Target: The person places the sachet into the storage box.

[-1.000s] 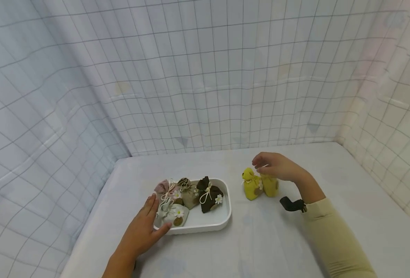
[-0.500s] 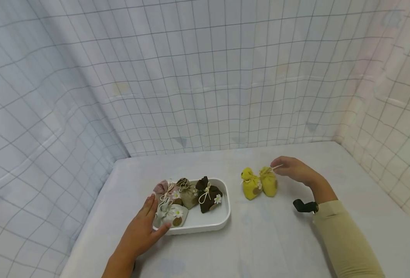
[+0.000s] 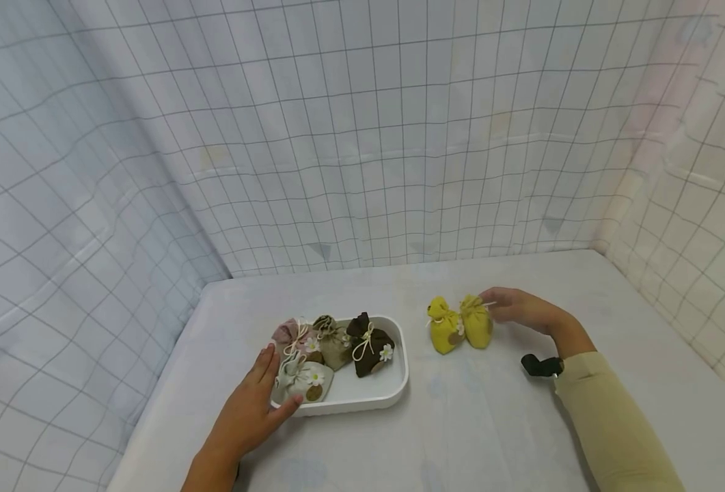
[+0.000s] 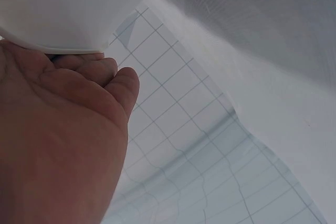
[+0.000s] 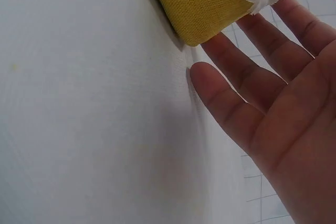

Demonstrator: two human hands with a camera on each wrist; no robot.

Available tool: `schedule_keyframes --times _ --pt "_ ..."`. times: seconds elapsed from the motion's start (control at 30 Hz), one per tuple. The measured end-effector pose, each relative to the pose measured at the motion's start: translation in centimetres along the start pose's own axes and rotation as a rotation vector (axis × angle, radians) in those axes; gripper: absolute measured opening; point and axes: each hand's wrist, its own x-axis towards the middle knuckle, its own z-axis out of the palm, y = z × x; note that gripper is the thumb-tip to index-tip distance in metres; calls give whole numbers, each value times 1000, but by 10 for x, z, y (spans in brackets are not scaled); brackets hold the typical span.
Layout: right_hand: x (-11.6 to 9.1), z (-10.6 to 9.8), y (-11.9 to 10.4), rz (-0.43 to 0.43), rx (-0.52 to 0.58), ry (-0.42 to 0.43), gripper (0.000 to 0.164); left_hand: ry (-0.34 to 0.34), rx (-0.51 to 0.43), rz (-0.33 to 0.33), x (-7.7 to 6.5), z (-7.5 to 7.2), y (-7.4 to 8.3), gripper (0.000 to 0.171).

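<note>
My left hand [image 3: 250, 403] rests against the left end of a white tray [image 3: 362, 403], fingers extended along its rim and thumb at the front edge. Inside the tray are a pink drawstring pouch [image 3: 288, 333], a beige pouch [image 3: 335, 353], a dark brown pouch [image 3: 362, 355] and a pale grey-green pouch [image 3: 297, 389]. Two yellow pouches stand right of the tray: a brighter one [image 3: 442, 335] and a mustard one [image 3: 477, 328]. My right hand [image 3: 525, 311] is beside the mustard pouch, its fingers loosely extended around the far side; whether they touch it, I cannot tell.
A white cloth covers the table [image 3: 460, 424]. Grid-patterned curtains [image 3: 362, 157] enclose the back and both sides. A dark strap piece [image 3: 542, 365] hangs below the right wrist.
My right hand has moved right, from over the mustard pouch to its right side, then dropped slightly. My left hand and the tray stay put.
</note>
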Motion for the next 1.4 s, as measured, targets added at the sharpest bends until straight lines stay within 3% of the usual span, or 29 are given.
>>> schedule_keyframes --times 0.67,1.4 --pt "-1 3 6 64 3 -42 70 -3 -5 -7 0 2 0 91" --pt "-2 3 9 100 1 -72 63 -21 -17 -32 -1 1 1 91"
